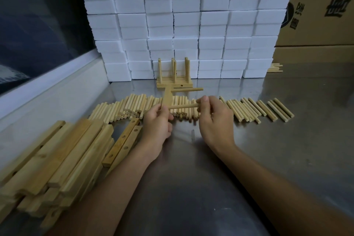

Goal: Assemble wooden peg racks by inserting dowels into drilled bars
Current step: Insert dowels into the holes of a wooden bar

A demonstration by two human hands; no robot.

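Hands grip pale wood — left hand [157,119] a drilled bar [167,96], right hand [212,119] a dowel [183,106].

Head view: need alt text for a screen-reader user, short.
A person's left hand holds a drilled wooden bar upright while the right hand pinches a dowel sideways into it; another dowel already sticks out higher up. On the steel table lie a row of loose dowels, a bar pile at left and finished racks before white foam blocks.

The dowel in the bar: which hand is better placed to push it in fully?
Probably the right hand: it pinches the dowel's free end, while the left hand holds the bar.
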